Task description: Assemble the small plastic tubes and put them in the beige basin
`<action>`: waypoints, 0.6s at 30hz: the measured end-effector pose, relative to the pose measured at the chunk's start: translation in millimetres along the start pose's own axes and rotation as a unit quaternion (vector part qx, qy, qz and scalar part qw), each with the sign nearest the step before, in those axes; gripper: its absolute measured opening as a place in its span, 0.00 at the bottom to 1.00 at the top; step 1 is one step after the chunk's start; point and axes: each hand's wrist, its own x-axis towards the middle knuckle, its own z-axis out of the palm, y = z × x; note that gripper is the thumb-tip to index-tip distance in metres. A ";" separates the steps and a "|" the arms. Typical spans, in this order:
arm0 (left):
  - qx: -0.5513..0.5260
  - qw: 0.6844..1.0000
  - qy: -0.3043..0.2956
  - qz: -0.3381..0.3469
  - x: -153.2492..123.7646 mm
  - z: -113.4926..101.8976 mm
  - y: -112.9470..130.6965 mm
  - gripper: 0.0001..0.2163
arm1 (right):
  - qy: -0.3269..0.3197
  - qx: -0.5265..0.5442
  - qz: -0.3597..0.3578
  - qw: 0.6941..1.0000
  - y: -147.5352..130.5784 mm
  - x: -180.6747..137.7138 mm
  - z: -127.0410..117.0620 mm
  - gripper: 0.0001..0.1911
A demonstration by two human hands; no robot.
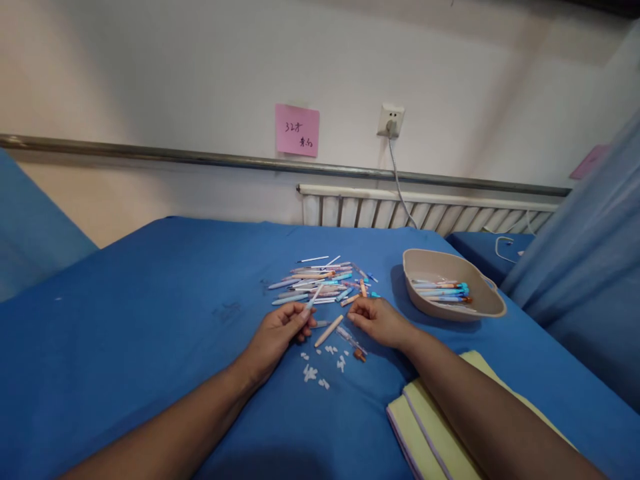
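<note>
My left hand [283, 328] pinches a slim white pen refill [315, 298] with a pale blue part at its lower end, tilted up to the right. Facing it, my right hand [376, 321] has its fingertips pressed together; whatever they hold, if anything, is hidden. Between the hands a peach pen barrel [329, 331] lies at a slant, and a clear pen part [351, 340] is beside it. A brown cap-like piece [359, 356] rests just below. Small white plastic pieces [311, 373] are scattered nearer to me. Behind both hands spreads a pile of pen parts [320, 280].
To the right stands a beige basin [493, 305] with several pens in it. A folded yellow towel [425, 427] lies under my right forearm. The blue cloth [150, 320] covers the table, and a radiator [360, 208] runs along the wall behind.
</note>
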 end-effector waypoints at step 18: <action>-0.014 1.000 -0.012 -0.008 -1.2 0.8 1.1 0.12 | -0.009 0.043 -0.008 0.999 7.1 0.0 4.1 0.06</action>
